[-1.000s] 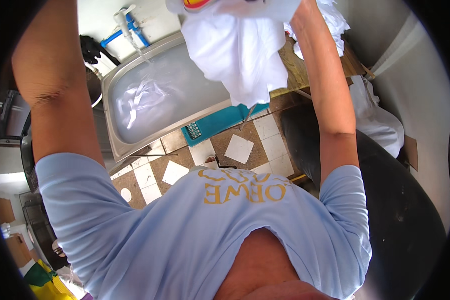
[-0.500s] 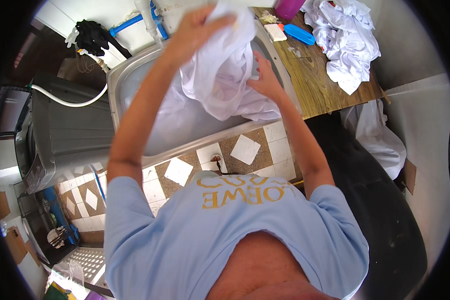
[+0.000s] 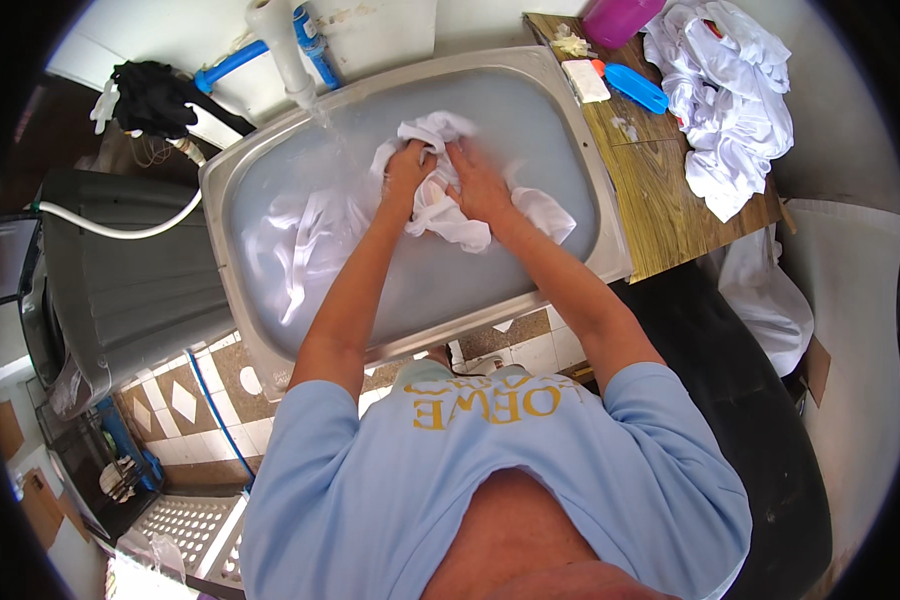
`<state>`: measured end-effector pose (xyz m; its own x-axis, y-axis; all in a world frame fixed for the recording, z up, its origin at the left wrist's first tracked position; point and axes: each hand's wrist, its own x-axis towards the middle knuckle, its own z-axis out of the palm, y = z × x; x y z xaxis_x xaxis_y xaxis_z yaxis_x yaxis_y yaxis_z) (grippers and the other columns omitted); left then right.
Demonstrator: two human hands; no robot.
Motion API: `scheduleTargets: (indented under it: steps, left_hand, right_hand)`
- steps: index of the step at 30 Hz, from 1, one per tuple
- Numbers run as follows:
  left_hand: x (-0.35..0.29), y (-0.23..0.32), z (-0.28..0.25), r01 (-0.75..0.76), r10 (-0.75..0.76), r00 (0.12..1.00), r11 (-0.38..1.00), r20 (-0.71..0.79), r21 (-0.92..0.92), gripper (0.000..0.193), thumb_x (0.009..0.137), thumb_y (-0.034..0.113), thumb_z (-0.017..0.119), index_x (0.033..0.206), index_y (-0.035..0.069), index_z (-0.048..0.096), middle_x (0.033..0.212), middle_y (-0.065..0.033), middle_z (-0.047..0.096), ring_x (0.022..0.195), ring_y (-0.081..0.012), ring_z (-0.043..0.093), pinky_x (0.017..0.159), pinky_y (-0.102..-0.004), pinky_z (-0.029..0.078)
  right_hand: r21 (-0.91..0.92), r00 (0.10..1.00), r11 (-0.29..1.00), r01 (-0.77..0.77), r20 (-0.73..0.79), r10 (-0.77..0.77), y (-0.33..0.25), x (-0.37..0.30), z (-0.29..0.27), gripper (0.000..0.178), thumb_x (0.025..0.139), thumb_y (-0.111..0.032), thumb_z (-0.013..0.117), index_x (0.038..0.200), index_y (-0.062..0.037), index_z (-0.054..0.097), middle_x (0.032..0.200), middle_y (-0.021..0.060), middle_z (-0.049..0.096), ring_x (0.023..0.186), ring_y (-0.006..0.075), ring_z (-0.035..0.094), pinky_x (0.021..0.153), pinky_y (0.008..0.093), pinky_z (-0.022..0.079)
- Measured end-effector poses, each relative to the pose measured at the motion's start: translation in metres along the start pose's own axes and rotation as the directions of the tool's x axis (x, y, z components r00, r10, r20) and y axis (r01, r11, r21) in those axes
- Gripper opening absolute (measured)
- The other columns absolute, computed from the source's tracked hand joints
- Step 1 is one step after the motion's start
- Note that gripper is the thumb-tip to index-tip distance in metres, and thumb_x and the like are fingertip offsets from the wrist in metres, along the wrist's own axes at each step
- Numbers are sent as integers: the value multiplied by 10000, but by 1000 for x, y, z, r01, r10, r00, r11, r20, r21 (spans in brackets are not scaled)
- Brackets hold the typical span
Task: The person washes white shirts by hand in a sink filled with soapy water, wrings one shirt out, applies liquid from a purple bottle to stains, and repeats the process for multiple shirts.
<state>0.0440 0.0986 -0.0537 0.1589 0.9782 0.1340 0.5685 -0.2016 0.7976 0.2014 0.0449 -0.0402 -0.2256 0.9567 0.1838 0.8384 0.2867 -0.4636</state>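
Observation:
A stainless steel sink (image 3: 610, 215) holds cloudy greyish water, with white cloth partly under its surface. My left hand (image 3: 407, 175) grips a bunched white garment (image 3: 450, 218) at the middle of the basin, fingers curled into the fabric. From the other side my right hand (image 3: 478, 185) holds the same garment, its fingertips partly hidden by folds and water. More white cloth (image 3: 315, 235) floats to the left of my left hand. Water runs from the white tap (image 3: 280, 50) into the sink at its back left.
A wooden counter (image 3: 650, 210) adjoins the sink on the right. On it lie a pile of white clothes (image 3: 730, 110), a blue brush (image 3: 637, 90), a white bar (image 3: 585, 82) and a purple container (image 3: 620, 20). A grey washing machine (image 3: 140, 270) stands left, with a white hose (image 3: 120, 232).
The white garment was lifted high above the sink, left hand raised and right hand apart from it or just touching. Both hands have come down, and the garment is now in the water between them.

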Motion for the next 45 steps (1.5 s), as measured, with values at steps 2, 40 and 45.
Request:
scheduleTargets:
  steps: [2,40,45]
  left_hand:
    - [7,6,17,-16,-7,990,988,143,155,341,836,228,614,1132,61,581,1049,-220,625,941,-379,608,753,-436,462]
    - [-66,88,-65,380,-428,876,333,220,-863,614,719,28,644,1296,-19,442,1179,-124,580,1085,-232,569,976,-366,431]
    - [-75,87,-66,340,-408,892,317,196,-885,687,690,-28,662,1329,1,412,1177,-118,580,1101,-221,564,997,-366,425]
  right_hand:
    - [113,999,993,22,-30,-18,32,-3,26,686,798,-306,628,1407,-151,352,1358,208,408,1222,403,400,993,451,379]
    - [473,796,863,174,-584,159,235,187,-245,1157,545,-154,918,1349,53,112,1302,210,362,1172,260,444,1006,375,406]
    - [586,788,781,217,-577,214,247,203,-243,963,536,-65,904,1266,29,283,1223,182,458,1078,239,530,910,346,508]
